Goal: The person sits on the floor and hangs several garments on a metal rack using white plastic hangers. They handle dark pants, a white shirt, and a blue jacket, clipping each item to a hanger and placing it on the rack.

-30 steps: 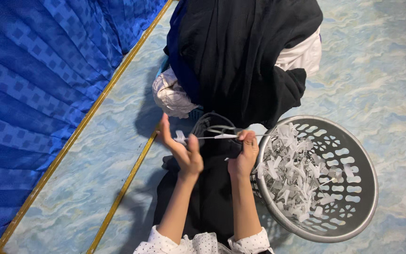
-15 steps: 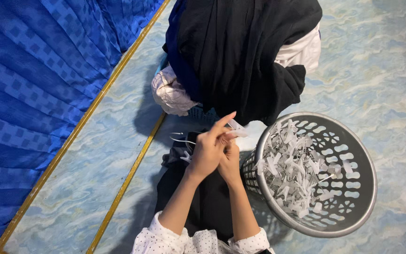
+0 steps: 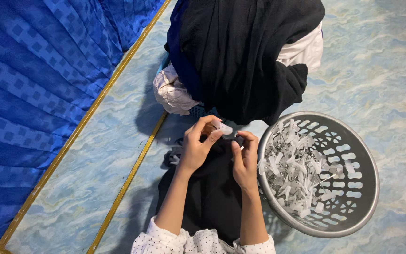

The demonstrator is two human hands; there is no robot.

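Fingers of the left hand (image 3: 194, 151) pinch a small white plastic piece (image 3: 222, 127) at 12 o'clock of the black cloth lap; it looks light, stiff, best nipped at its edges. Right hand (image 3: 244, 160) fingers curl together, grip unclear. Round grey perforated plastic basket (image 3: 353, 141) sits at 3 o'clock.

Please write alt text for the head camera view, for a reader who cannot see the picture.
Seen from above, a person's left hand and right hand pinch a small white plastic piece over a black cloth. A round grey basket of similar white pieces stands to the right on a marbled blue floor, and another person in black sits opposite.
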